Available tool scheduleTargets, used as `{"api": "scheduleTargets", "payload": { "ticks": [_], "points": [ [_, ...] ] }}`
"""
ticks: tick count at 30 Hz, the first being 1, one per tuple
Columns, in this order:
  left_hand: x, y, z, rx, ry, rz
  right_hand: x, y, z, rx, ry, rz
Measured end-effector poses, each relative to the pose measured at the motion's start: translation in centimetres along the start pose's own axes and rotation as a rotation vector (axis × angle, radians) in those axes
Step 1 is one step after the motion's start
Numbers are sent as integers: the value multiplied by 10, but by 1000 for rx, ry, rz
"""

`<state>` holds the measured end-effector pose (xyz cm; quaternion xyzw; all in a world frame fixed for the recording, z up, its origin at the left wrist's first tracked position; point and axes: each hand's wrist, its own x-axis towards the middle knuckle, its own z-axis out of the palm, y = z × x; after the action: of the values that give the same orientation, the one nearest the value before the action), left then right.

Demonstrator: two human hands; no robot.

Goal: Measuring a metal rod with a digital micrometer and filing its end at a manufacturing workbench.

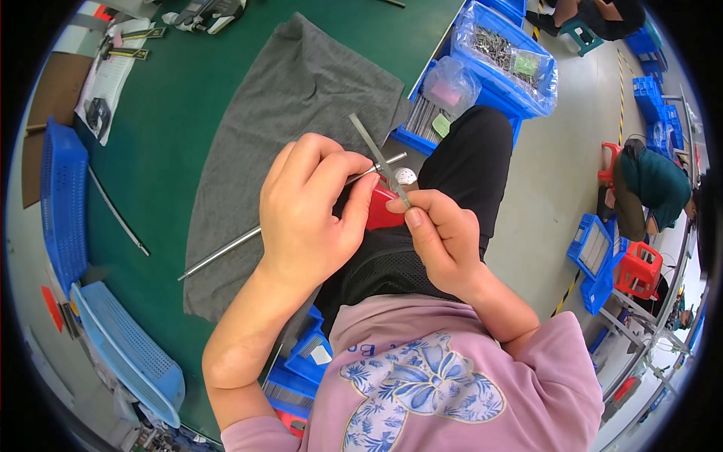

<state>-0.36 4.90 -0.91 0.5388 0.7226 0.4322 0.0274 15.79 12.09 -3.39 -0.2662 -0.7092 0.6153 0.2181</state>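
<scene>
Slim shiny silvery rod [221, 254], clamped in left grip [309, 202]; flat dull-grey strip [368, 141], pinched in right grip [444, 245].

Bright, even light, soft shadows, glints on the metal rod [222, 252], bowed edges, blackened corners.

Single fisheye view from wearer's head, facing down; left hand [312, 203], right hand [446, 239] near; counter [162, 166] leftward, floor [546, 196] farther rightward.

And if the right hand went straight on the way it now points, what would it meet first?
The right hand, holding the metal strip, would probably meet the left hand first, near where it pinches the metal rod; depth is unclear in this view.
</scene>
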Motion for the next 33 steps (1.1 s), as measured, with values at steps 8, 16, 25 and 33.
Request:
{"api": "scheduleTargets", "payload": {
  "ticks": [8,16,25,33],
  "points": [
    [2,2,0,27,-31,2,0,-4,6,-88,63,-55],
    [1,-1,0,42,-21,77,6,8,8,-217,143,-308],
    [0,1,2,24,29,16,13,12,10,-543,268,-597],
    [0,0,3,-7,56,10,20,2,14,-628,301,-619]
  ]
}}
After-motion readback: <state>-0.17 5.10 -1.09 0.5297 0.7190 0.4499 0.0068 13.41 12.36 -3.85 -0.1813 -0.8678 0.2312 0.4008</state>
